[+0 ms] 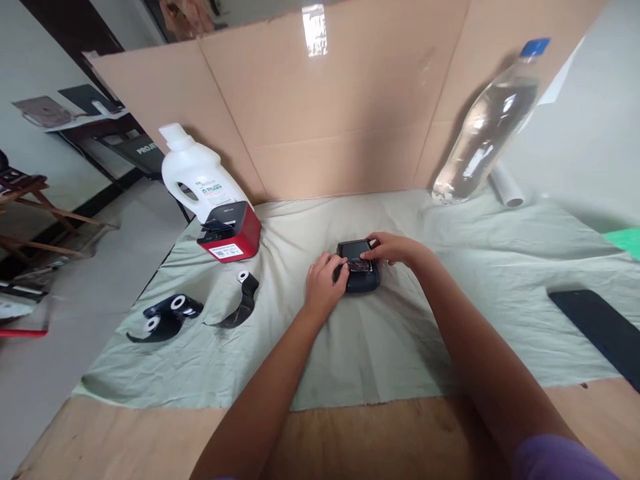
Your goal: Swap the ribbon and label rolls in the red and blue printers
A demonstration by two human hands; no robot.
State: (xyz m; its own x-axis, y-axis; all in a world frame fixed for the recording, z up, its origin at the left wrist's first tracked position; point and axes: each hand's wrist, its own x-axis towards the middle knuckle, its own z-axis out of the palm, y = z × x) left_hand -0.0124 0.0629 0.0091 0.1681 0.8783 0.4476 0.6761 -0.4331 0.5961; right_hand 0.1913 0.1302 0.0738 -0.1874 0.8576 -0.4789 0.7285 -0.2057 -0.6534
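Observation:
A small black handheld device (364,283), boxy with a dark flat panel at its far end and a shiny dark strip across its middle, lies on the cloth before me. My left hand (326,280) grips its left side, with fingertips near the strip. From the right, my right hand (393,249) holds its far right edge, thumb resting on the flat panel. Whether the strip is a loose piece or part of the device, I cannot tell. To the left lie a black ribbon-like roll (245,297) with a trailing end and two similar rolls (167,317), their white cores showing.
A red and black box-shaped device (235,233) stands before a white jug (200,167). At the back right, a clear bottle with a blue cap (487,127) leans on the cardboard wall (325,120), near a white tube (507,187). A dark phone-like slab (597,333) lies right.

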